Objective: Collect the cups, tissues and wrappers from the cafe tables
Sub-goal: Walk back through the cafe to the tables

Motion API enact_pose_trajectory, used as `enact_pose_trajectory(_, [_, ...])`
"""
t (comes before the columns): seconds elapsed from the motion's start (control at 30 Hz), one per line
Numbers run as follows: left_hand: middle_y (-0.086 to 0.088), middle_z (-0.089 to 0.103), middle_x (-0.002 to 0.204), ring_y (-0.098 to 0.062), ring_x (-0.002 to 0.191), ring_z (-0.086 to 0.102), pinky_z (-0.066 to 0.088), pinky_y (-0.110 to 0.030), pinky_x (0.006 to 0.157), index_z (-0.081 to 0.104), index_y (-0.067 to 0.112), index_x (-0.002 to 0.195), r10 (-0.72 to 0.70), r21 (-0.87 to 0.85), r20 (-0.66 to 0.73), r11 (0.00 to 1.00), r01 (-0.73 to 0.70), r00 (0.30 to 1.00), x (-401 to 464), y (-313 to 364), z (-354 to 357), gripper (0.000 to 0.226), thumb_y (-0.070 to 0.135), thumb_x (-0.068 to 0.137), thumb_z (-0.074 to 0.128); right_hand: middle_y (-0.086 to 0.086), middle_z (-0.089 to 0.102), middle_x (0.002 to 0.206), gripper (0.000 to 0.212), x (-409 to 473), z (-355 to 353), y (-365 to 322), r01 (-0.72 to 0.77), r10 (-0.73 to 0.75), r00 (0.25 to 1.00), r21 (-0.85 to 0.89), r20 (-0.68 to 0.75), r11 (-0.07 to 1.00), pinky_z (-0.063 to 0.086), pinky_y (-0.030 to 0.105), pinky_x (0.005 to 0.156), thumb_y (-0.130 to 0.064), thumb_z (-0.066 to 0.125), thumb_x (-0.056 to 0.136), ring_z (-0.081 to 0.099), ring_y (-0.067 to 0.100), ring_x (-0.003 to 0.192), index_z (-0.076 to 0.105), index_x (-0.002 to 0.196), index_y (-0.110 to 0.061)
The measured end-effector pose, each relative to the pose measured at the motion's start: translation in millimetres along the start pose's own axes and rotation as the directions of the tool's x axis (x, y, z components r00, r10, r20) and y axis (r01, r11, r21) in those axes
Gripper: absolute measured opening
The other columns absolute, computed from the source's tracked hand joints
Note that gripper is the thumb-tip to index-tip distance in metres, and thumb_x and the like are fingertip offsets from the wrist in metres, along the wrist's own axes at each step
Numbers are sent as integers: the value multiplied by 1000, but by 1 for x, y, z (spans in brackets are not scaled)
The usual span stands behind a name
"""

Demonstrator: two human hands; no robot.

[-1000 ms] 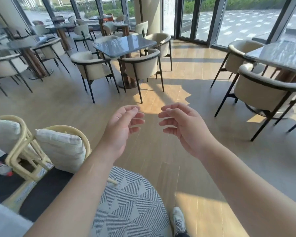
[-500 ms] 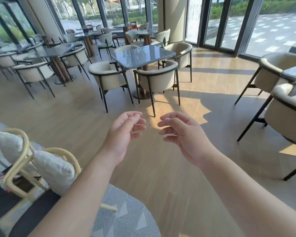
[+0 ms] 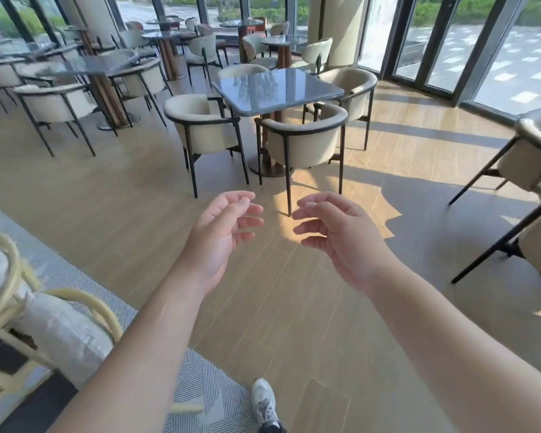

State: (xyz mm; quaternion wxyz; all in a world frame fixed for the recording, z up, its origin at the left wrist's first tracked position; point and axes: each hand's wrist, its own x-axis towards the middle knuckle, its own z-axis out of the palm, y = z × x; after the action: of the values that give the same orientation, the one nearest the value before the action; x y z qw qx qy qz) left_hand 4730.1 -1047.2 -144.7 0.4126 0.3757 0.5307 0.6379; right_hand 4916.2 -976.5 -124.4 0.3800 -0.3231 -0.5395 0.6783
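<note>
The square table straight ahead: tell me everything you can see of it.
The square table has a glossy dark grey-blue top with rounded corners that mirrors the windows. It stands level on a single dark central pedestal with a round metal foot on the wood floor. Four cream armchairs with thin black legs are drawn up around it. No cups, tissues or wrappers show on its top. Neither hand touches it.

Bright daylight, strong sun from the right.
Sun through the windows (image 3: 444,42) puts long chair shadows on the floor (image 3: 294,307); the tabletop (image 3: 275,89) reflects glare; edges curve and blur.
</note>
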Motion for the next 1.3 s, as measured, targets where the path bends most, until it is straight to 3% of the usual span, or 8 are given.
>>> enact_pose_trajectory(0.37, [1,74,100,-15,89,69,49,-29,77,68,25,106,29,-40,29,999,-28,999,186,18,-98,23,35,88,57,1,70,85,13,199,83,-15,38,-37,999,-60,15,997,50,34,71,-22,60,81,64,18,77,72,81,-25])
enact_pose_trajectory(0.57, [3,75,96,-13,86,70,49,-28,75,67,24,105,25,-36,-69,999,-28,997,233,21,-156,24,34,86,58,4,68,90,15,271,133,-1,9,-1,995,-79,104,997,49,34,73,-14,54,92,62,18,78,68,98,-12])
enact_pose_trajectory(0.77, [4,74,93,-12,82,69,49,-26,72,66,23,104,19,-40,-175,999,-27,984,281,22,-216,23,33,85,57,1,69,87,15,347,182,18,-14,28,980,-70,197,997,50,26,65,-22,58,82,63,14,73,68,92,-18])
enact_pose_trajectory(0.9, [4,74,91,-13,81,68,48,-28,73,66,22,104,7,-23,-239,1000,-13,971,325,14,-255,24,32,84,58,1,68,88,13,408,209,39,-50,68,967,-79,244,996,50,29,69,-18,56,87,62,12,73,67,92,-16])
enact_pose_trajectory(1.13, [2,74,94,-15,84,69,49,-30,76,67,21,106,8,17,-347,1000,-3,938,442,19,-337,25,32,85,59,-2,68,86,14,558,274,65,-78,91,943,-53,319,996,48,28,66,-16,54,91,62,14,73,67,96,-14])
enact_pose_trajectory(1.3, [2,74,94,-13,85,69,49,-29,76,68,21,105,3,48,-412,999,18,911,527,45,-395,25,33,84,59,-1,70,88,13,664,333,64,-111,113,910,-29,399,993,48,27,64,-20,55,87,63,14,73,68,89,-22])
